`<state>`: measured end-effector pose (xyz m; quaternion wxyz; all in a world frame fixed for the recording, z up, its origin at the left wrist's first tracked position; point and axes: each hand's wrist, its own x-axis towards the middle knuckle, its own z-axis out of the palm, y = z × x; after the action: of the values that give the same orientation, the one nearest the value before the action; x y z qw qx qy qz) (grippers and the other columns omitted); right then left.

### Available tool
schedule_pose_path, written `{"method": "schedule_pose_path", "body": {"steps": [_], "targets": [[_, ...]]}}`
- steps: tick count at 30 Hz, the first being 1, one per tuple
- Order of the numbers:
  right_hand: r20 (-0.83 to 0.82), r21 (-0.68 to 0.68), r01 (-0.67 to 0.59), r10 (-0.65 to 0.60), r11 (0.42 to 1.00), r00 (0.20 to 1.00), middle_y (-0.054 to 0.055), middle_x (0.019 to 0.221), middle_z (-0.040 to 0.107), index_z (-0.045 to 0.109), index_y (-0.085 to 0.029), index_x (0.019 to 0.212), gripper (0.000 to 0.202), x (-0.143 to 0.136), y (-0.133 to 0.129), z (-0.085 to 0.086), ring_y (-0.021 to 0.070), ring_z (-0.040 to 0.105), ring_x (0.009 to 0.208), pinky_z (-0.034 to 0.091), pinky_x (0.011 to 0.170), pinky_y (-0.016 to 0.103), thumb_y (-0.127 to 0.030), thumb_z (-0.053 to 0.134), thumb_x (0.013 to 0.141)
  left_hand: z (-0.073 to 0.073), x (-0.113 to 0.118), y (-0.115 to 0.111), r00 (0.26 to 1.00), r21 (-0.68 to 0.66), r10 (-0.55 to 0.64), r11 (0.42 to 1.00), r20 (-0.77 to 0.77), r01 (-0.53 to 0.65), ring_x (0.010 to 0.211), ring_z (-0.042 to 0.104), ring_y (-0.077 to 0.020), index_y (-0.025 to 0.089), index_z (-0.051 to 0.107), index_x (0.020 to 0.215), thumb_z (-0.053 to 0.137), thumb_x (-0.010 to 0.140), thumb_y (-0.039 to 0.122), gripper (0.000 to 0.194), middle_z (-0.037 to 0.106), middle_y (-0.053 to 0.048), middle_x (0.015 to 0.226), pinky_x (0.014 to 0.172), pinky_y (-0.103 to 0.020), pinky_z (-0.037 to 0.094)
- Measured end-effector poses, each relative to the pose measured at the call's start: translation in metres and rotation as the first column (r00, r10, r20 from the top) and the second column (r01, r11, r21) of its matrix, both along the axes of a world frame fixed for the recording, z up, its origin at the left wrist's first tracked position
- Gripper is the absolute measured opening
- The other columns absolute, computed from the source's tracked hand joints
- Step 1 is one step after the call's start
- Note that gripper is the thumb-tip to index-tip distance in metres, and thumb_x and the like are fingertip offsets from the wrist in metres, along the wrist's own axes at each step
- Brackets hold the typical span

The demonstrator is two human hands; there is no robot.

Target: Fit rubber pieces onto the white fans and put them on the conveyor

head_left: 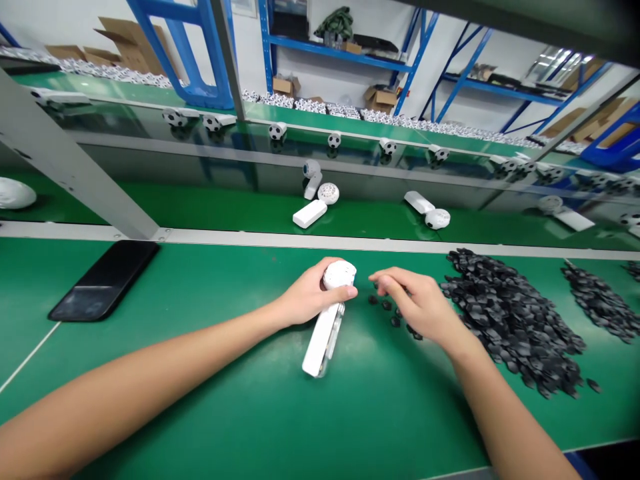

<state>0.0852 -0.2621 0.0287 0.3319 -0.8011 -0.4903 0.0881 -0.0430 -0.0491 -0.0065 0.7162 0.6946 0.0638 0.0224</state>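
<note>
My left hand (320,293) is closed around the round head of a white device (323,337), its thumb across the neck. The device's long rectangular handle points down toward me, with a clear strip along its right side. Just to the right, my right hand (417,303) has its thumb and index finger drawn together over a few loose black pieces (387,305). A dark bit shows by those fingertips, but whether they grip it is unclear. Close to the right wrist lies a big pile of small black pieces (510,320).
A black phone (104,281) lies at left beside a slanted metal post (80,160). Behind the rail, similar white devices (310,213) lie on a green belt. Small football-patterned items (277,131) line the ledge above. Another black pile (603,303) is at far right.
</note>
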Motion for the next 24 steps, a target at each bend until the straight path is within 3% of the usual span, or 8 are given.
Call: {"method": "schedule_pose_path", "body": {"steps": [2,7,11,14,16,18,20,24], "targets": [[0.079,-0.06,0.032,-0.027,0.998,0.996,0.005,0.099,0.076,0.076,-0.026,0.108,0.029,0.011,-0.011,0.001,0.0232,0.07,0.088,0.053,0.079,0.035,-0.039,0.05,0.109,0.003,-0.001,0.0,0.999,-0.076,-0.011,0.997,-0.038,0.008,0.071,0.067,-0.0171,0.023,0.056,0.129,0.082,0.083,0.051,0.06,0.068,-0.003,0.099,0.066,-0.031,0.056],[0.167,-0.235,-0.053,0.094,0.971,0.981,0.005,0.109,0.074,0.08,-0.033,0.113,0.021,0.022,-0.021,-0.009,0.0261,0.072,0.103,0.057,0.083,0.036,-0.04,0.063,0.103,0.012,-0.004,-0.002,0.997,-0.193,0.039,0.98,-0.073,-0.052,0.056,0.067,-0.0147,0.024,0.057,0.125,0.084,0.081,0.047,0.057,0.066,0.0,0.094,0.054,-0.03,0.059],[0.202,-0.245,-0.071,0.122,0.967,0.972,0.006,0.106,0.074,0.081,-0.03,0.11,0.021,0.018,-0.014,-0.012,0.027,0.072,0.103,0.058,0.085,0.038,-0.036,0.062,0.103,0.009,0.0,-0.003,0.987,-0.297,0.09,0.947,-0.132,-0.126,0.055,0.068,-0.0157,0.024,0.054,0.127,0.08,0.082,0.055,0.06,0.07,-0.002,0.091,0.047,-0.027,0.054],[0.098,-0.147,-0.033,0.048,0.989,0.994,0.006,0.098,0.078,0.083,-0.027,0.103,0.024,0.012,-0.008,-0.012,0.0252,0.074,0.086,0.06,0.075,0.037,-0.036,0.06,0.103,0.006,0.004,-0.002,0.956,-0.38,0.133,0.896,-0.26,-0.228,0.044,0.061,-0.0164,0.02,0.053,0.127,0.057,0.09,0.073,0.065,0.068,-0.001,0.069,0.042,-0.026,0.049],[-0.062,-0.061,0.049,-0.053,0.997,0.997,0.005,0.091,0.081,0.084,-0.027,0.097,0.024,0.004,-0.005,-0.008,0.0241,0.075,0.074,0.06,0.065,0.036,-0.042,0.065,0.1,0.008,0.005,-0.003,0.956,-0.384,0.16,0.89,-0.244,-0.247,0.043,0.059,-0.016,0.019,0.053,0.127,0.048,0.094,0.074,0.064,0.066,-0.001,0.066,0.042,-0.025,0.045],[-0.243,0.028,0.135,-0.125,0.99,0.962,0.004,0.084,0.081,0.083,-0.026,0.091,0.025,-0.008,-0.003,-0.002,0.0235,0.074,0.069,0.061,0.061,0.034,-0.047,0.071,0.096,0.014,0.002,-0.006,0.978,-0.381,0.179,0.901,-0.108,-0.207,0.054,0.065,-0.016,0.022,0.051,0.129,0.052,0.097,0.067,0.056,0.07,-0.003,0.079,0.049,-0.025,0.049],[-0.397,0.138,0.178,-0.11,0.974,0.911,0.004,0.079,0.079,0.081,-0.025,0.086,0.025,-0.022,0.0,0.006,0.0223,0.074,0.068,0.062,0.059,0.032,-0.048,0.074,0.093,0.025,-0.006,-0.011,0.985,-0.353,0.165,0.925,0.043,-0.139,0.069,0.071,-0.0172,0.025,0.047,0.136,0.056,0.099,0.059,0.051,0.07,-0.004,0.094,0.063,-0.028,0.055],[-0.534,0.361,0.198,0.028,0.911,0.845,0.004,0.081,0.076,0.077,-0.024,0.085,0.022,-0.048,0.006,0.018,0.0195,0.073,0.066,0.062,0.052,0.027,-0.045,0.077,0.091,0.046,-0.025,-0.023,0.974,-0.069,0.1,0.994,0.203,-0.088,0.087,0.068,-0.0194,0.03,0.04,0.149,0.061,0.1,0.049,0.057,0.065,-0.007,0.114,0.082,-0.034,0.056]]}}
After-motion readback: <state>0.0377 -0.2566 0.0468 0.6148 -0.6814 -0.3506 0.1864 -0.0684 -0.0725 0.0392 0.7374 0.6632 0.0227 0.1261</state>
